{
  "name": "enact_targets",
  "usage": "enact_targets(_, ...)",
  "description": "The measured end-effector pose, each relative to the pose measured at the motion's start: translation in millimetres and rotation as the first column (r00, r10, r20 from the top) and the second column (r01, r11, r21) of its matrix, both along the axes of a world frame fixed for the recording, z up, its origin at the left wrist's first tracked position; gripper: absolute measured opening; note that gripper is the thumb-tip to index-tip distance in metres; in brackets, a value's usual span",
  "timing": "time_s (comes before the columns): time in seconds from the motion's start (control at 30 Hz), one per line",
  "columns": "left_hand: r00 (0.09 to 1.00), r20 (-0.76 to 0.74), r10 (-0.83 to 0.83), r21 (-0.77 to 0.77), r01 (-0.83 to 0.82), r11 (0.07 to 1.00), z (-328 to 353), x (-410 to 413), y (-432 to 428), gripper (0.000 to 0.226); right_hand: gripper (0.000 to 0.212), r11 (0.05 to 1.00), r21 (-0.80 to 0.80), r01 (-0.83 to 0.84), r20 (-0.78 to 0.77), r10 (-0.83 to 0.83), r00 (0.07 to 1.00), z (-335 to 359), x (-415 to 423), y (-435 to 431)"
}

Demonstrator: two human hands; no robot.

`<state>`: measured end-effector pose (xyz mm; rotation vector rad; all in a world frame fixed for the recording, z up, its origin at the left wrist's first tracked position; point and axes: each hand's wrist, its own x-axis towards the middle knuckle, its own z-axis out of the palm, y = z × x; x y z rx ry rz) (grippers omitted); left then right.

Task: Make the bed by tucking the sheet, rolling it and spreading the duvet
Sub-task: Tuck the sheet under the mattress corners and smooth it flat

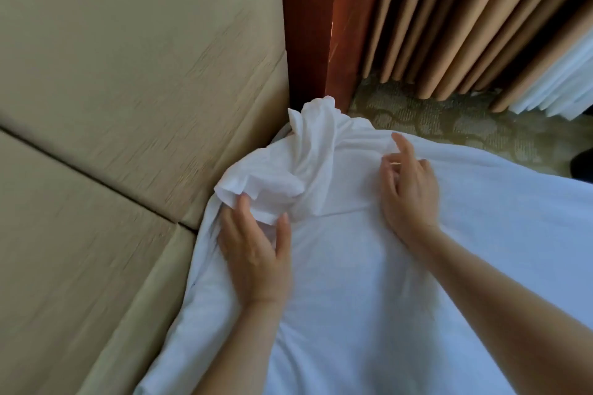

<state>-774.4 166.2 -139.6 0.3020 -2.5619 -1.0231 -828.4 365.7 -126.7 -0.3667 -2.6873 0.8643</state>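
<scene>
Headboard (pixel 128 74): beige padded panels with seams between them, filling the left side of the view
Sheet (pixel 353 298): white, spread smooth across the lower right, its edge running down along the headboard
Curtains (pixel 465 9): tan pleats hanging at upper right, with white folds (pixel 552 83) behind them at the far right
Carpet (pixel 433 119): patterned olive floor, showing between the sheet and the curtains
Post (pixel 308 26): reddish-brown wood, upright between the headboard and the curtains
Right hand (pixel 410 189): rests on the sheet just right of the bunch, fingers (pixel 398 141) released and loosely bent, forefinger reaching forward onto the cloth
Left hand (pixel 256 253): near the headboard, thumb and fingers (pixel 240 208) grasping the lower edge of the bunch
Bunch (pixel 308 154): the sheet's corner gathered into a crumpled twist, standing up at the foot of the post, between the two hands
</scene>
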Motion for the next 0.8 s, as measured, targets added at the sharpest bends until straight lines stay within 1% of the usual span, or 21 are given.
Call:
enact_targets(0.03, 1.0, 0.003, -0.02, -0.023, 0.02, 1.0, -1, 1, 0, 0.058, 0.046, 0.993, -0.108, 0.043, 0.048, -0.038, 0.998, 6, -8, 2)
enact_targets(0.07, 0.999, 0.005, -0.04, -0.043, 0.041, 0.998, -3, 1, 0, 0.062, 0.047, 0.957, -0.275, 0.097, 0.115, -0.067, 0.991, 16, -20, 2)
enact_targets(0.1, 0.998, 0.007, -0.059, -0.062, 0.059, 0.996, -6, 1, 0, 0.064, 0.05, 0.874, -0.468, 0.133, 0.181, -0.052, 0.982, 28, -34, 0)
enact_targets(0.13, 0.997, 0.004, -0.074, -0.086, 0.075, 0.993, -8, 0, 0, 0.064, 0.053, 0.784, -0.608, 0.122, 0.226, 0.024, 0.974, 41, -49, -5)
enact_targets(0.17, 0.996, 0.0, -0.088, -0.124, 0.087, 0.988, -10, -1, 0, 0.063, 0.056, 0.756, -0.653, 0.05, 0.264, 0.165, 0.95, 53, -63, -14)
enact_targets(0.2, 0.995, -0.006, -0.1, -0.174, 0.097, 0.98, -12, -1, 1, 0.06, 0.059, 0.774, -0.63, -0.072, 0.302, 0.329, 0.895, 64, -74, -27)
enact_targets(0.23, 0.994, -0.011, -0.11, -0.221, 0.105, 0.97, -13, -2, 1, 0.058, 0.06, 0.8, -0.558, -0.219, 0.365, 0.474, 0.802, 73, -83, -41)
enact_targets(0.27, 0.992, -0.014, -0.123, -0.256, 0.116, 0.96, -15, -3, 1, 0.058, 0.058, 0.808, -0.455, -0.375, 0.456, 0.573, 0.68, 79, -90, -56)
enact_targets(0.3, 0.99, -0.011, -0.138, -0.271, 0.13, 0.954, -16, -4, 2, 0.059, 0.053, 0.789, -0.361, -0.497, 0.554, 0.61, 0.566, 79, -93, -67)
enact_targets(0.33, 0.989, -0.002, -0.147, -0.271, 0.141, 0.952, -18, -4, 2, 0.06, 0.046, 0.766, -0.308, -0.564, 0.62, 0.611, 0.492, 75, -96, -75)
enact_targets(0.37, 0.989, 0.007, -0.148, -0.266, 0.145, 0.953, -20, -5, 2, 0.061, 0.037, 0.762, -0.309, -0.569, 0.631, 0.612, 0.477, 69, -97, -79)
enact_targets(0.4, 0.989, 0.012, -0.146, -0.267, 0.144, 0.953, -21, -5, 2, 0.06, 0.027, 0.772, -0.366, -0.52, 0.599, 0.623, 0.503, 62, -97, -81)
enact_targets(0.43, 0.989, 0.017, -0.145, -0.276, 0.144, 0.95, -23, -5, 2, 0.06, 0.017, 0.769, -0.48, -0.421, 0.523, 0.637, 0.567, 56, -95, -81)
enact_targets(0.47, 0.989, 0.026, -0.147, -0.287, 0.148, 0.947, -24, -5, 2, 0.061, 0.008, 0.724, -0.621, -0.299, 0.424, 0.632, 0.649, 49, -94, -79)
enact_targets(0.5, 0.988, 0.039, -0.152, -0.294, 0.157, 0.943, -25, -5, 3, 0.063, 0.005, 0.646, -0.738, -0.197, 0.326, 0.596, 0.734, 45, -92, -78)
enact_targets(0.57, 0.985, 0.062, -0.158, -0.306, 0.17, 0.937, -25, -7, 3, 0.067, 0.019, 0.489, -0.871, -0.04, 0.194, 0.418, 0.887, 41, -100, -78)
enact_targets(0.63, 0.983, 0.08, -0.163, -0.329, 0.18, 0.927, -26, -8, 2, 0.068, 0.031, 0.318, -0.943, 0.1, 0.18, 0.234, 0.955, 42, -117, -85)
enact_targets(0.67, 0.982, 0.085, -0.166, -0.337, 0.186, 0.923, -26, -9, 1, 0.067, 0.034, 0.289, -0.945, 0.153, 0.206, 0.162, 0.965, 44, -127, -90)
enact_targets(0.7, 0.982, 0.088, -0.169, -0.341, 0.189, 0.921, -25, -10, 1, 0.065, 0.034, 0.338, -0.922, 0.19, 0.241, 0.114, 0.964, 45, -135, -95)
enact_targets(0.77, 0.982, 0.089, -0.17, -0.349, 0.19, 0.918, -23, -15, 1, 0.065, 0.03, 0.515, -0.834, 0.2, 0.27, 0.065, 0.961, 41, -144, -104)
enact_targets(0.8, 0.982, 0.088, -0.166, -0.355, 0.187, 0.916, -22, -19, 0, 0.066, 0.028, 0.564, -0.802, 0.196, 0.278, 0.062, 0.959, 37, -144, -107)
